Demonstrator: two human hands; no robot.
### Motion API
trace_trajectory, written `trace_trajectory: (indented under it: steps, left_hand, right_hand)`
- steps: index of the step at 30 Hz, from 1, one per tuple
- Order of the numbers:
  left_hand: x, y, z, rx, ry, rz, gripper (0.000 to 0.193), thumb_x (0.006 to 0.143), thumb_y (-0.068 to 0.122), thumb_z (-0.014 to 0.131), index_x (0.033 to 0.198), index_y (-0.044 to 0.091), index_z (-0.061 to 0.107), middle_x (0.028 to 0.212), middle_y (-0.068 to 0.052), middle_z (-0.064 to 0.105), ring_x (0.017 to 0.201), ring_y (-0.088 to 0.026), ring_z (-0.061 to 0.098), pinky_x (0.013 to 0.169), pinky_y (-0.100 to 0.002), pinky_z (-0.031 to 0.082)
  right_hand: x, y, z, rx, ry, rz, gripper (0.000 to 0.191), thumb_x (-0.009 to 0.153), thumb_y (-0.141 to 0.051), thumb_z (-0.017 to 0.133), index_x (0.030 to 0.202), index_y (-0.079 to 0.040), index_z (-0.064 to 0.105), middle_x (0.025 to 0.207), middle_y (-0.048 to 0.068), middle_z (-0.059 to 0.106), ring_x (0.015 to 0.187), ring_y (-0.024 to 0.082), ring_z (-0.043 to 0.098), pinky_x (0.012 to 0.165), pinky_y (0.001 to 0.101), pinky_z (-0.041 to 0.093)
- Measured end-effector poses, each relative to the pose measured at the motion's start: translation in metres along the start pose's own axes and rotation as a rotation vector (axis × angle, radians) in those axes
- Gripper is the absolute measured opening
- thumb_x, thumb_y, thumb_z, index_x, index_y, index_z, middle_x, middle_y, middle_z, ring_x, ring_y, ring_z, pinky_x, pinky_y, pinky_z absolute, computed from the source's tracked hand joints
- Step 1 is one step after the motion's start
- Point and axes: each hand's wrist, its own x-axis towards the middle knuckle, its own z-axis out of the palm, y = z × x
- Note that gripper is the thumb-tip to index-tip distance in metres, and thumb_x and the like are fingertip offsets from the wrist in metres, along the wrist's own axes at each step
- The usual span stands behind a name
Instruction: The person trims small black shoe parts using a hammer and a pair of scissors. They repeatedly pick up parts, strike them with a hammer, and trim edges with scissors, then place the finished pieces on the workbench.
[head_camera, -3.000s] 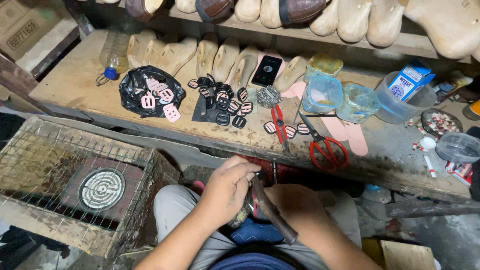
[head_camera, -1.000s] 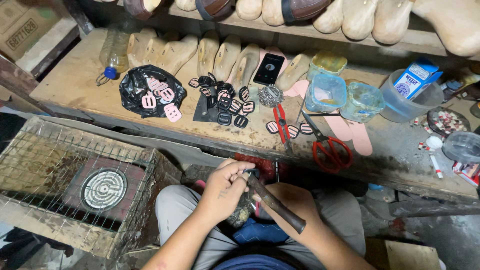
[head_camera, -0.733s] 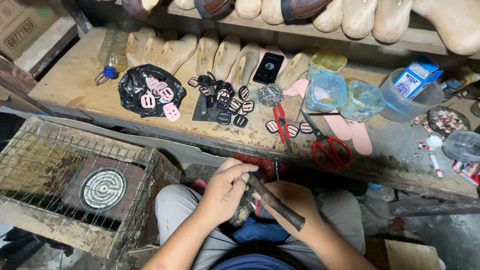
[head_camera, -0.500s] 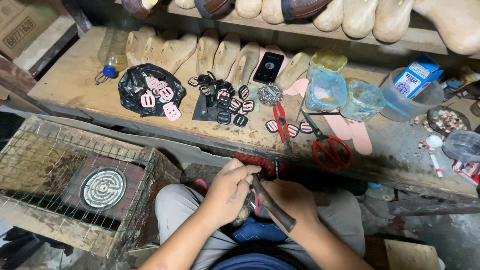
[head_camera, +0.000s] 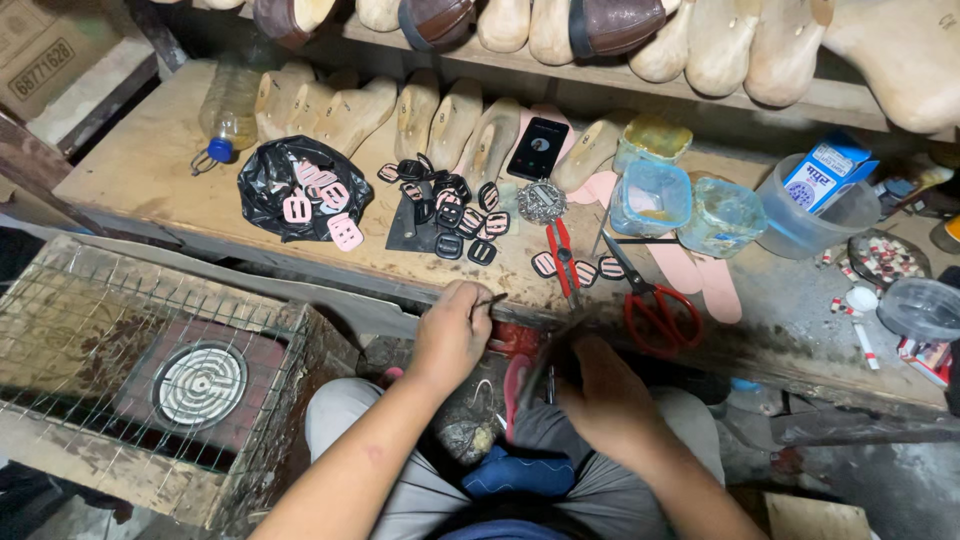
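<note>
My left hand (head_camera: 452, 335) is raised at the front edge of the wooden workbench (head_camera: 150, 170), pinching a small thin dark piece (head_camera: 491, 298) between thumb and forefinger. My right hand (head_camera: 600, 392) is lower, over my lap, closed around a dark-handled tool (head_camera: 545, 362) that is blurred by motion. Between my knees sit a rough metal block (head_camera: 463, 440) and the pink edge of a sole (head_camera: 514, 392), just below both hands.
On the bench lie a black bag of pink buckles (head_camera: 300, 188), black buckles (head_camera: 452, 208), a phone (head_camera: 538, 148), red pliers (head_camera: 562, 256), red scissors (head_camera: 655, 302), plastic tubs (head_camera: 652, 196) and wooden shoe lasts (head_camera: 455, 120). A wire cage with a coil heater (head_camera: 200, 382) stands at my left.
My left hand has lifted from my lap toward the bench edge with the small piece pinched. The tool in my right hand has swung from lying across my lap to a steeper, blurred position.
</note>
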Motion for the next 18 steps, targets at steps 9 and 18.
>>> trace_trajectory:
  steps: [9,18]
  left_hand:
    - [0.014,-0.014,0.012,0.255,-0.103,0.134,0.014,0.079,0.006,0.065,0.092,0.008,0.07,0.107,-0.009,0.069,0.099,-0.031,0.066,0.102,-0.045,0.047]
    - [0.014,-0.02,0.019,0.204,-0.034,0.015,0.008,0.089,0.015,0.069,0.088,0.007,0.071,0.096,-0.01,0.071,0.095,-0.032,0.067,0.102,-0.045,0.049]
  right_hand:
    - [0.072,0.016,0.002,0.049,0.004,0.07,0.026,0.097,-0.017,0.056,0.118,-0.004,0.064,0.103,0.021,0.072,0.107,0.037,0.069,0.087,0.0431,0.053]
    - [0.101,0.027,0.039,-0.035,-0.052,-0.248,0.029,0.093,-0.013,0.059,0.12,-0.004,0.064,0.103,0.023,0.07,0.102,0.041,0.066,0.085,0.0494,0.052]
